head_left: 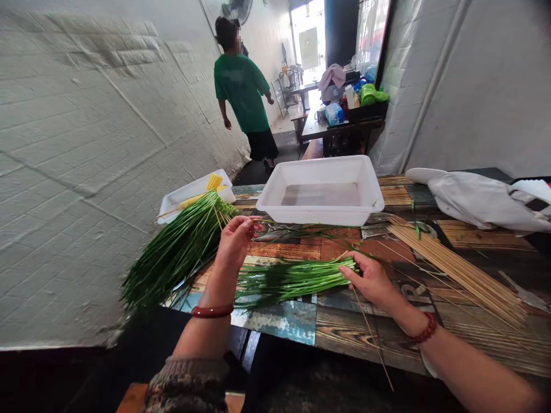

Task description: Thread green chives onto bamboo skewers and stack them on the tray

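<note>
A bunch of green chives (297, 278) lies across the table in front of me, pale stem ends toward the right. My right hand (368, 281) is closed around those stem ends, thumb on top. From under its fingers a thin bamboo skewer (372, 338) slants down past the table edge. Raised beyond the bunch, my left hand (237, 242) is pinched at the end of a thin chive blade (279, 222) stretching right. Beside it, at left, a large heap of chives (178, 255) has several skewers sticking out near its stem ends.
An off-white plastic tub (318, 215) stands behind the bunch. A smaller white tray (170, 213) with corn (214, 182) is at back left. Many skewers (460, 272) lie at right, near a grey-white cloth (473, 198). A person (243, 92) in green stands farther back.
</note>
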Tool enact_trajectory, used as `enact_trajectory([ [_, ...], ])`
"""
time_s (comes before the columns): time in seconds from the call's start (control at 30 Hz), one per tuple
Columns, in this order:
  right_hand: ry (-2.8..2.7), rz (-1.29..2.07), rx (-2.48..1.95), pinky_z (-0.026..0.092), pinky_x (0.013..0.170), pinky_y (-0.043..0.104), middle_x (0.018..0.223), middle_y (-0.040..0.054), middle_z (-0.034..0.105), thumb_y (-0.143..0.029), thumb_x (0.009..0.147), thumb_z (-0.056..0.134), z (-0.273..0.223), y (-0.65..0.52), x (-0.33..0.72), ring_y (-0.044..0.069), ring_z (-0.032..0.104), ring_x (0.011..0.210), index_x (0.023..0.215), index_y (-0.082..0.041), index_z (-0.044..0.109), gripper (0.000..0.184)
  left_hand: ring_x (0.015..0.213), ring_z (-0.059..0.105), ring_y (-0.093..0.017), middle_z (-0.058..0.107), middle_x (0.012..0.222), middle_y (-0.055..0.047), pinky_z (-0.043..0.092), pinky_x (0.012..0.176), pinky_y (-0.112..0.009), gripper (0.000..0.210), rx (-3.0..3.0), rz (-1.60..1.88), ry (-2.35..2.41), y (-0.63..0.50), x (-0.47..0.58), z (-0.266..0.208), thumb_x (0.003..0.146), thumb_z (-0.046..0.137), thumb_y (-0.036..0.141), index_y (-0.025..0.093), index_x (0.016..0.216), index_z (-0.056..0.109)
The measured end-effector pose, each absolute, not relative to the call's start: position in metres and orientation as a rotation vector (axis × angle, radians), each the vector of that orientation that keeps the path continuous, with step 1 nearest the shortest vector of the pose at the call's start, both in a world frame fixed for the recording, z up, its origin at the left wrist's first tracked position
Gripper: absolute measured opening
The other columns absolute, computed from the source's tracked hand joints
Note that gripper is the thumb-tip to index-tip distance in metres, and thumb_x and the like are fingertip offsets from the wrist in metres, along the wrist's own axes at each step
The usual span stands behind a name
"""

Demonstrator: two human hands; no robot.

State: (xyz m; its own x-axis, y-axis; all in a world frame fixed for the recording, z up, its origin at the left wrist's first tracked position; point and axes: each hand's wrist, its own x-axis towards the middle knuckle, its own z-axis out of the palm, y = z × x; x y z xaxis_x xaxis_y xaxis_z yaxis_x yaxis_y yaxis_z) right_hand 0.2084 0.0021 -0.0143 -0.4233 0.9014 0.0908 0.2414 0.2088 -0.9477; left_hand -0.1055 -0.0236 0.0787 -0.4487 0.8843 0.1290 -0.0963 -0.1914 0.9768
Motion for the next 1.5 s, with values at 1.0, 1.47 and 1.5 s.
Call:
enact_trajectory([
  [1.0, -1.745, 1.259, -1.036, 0.046, 0.045, 0.021, 0.073, -0.0014, 0.062, -0.036, 0.084, 0.057, -0.004, -0.003, 0.206, 0.009, 0.059, 0.045, 0.096, -0.018, 0.062, 0.022, 0.086, 0.069, -0.018, 0.075, 0.093, -0.007, 0.054, 0.081, -0.031, 0.018, 2.289, 1.267, 1.760, -0.007, -0.045, 0.110, 0.088, 0.060, 0.021, 0.018, 0.097, 0.075],
  [1.47, -1.711, 0.939, -0.935, 0.053, 0.085, 0.030, 0.100, 0.0057, 0.075, -0.027, 0.087, 0.058, 0.006, -0.001, 0.211, 0.019, 0.069, 0.091, 0.103, -0.020, 0.068, 0.020, 0.067, 0.062, -0.014, 0.072, 0.073, -0.003, 0.046, 0.063, -0.024, 0.010, 1.792, 1.025, 1.460, 0.024, 0.030, 0.042, 0.079, 0.068, 0.024, 0.016, 0.079, 0.073],
  [1.5, -1.700, 0.954, -0.933, 0.054, 0.085, 0.031, 0.100, 0.0059, 0.074, -0.028, 0.087, 0.058, 0.007, -0.001, 0.211, 0.019, 0.069, 0.091, 0.104, -0.019, 0.067, 0.021, 0.065, 0.062, -0.014, 0.071, 0.071, -0.003, 0.046, 0.062, -0.023, 0.013, 1.682, 1.032, 1.397, 0.024, 0.032, 0.040, 0.079, 0.068, 0.026, 0.015, 0.079, 0.072],
])
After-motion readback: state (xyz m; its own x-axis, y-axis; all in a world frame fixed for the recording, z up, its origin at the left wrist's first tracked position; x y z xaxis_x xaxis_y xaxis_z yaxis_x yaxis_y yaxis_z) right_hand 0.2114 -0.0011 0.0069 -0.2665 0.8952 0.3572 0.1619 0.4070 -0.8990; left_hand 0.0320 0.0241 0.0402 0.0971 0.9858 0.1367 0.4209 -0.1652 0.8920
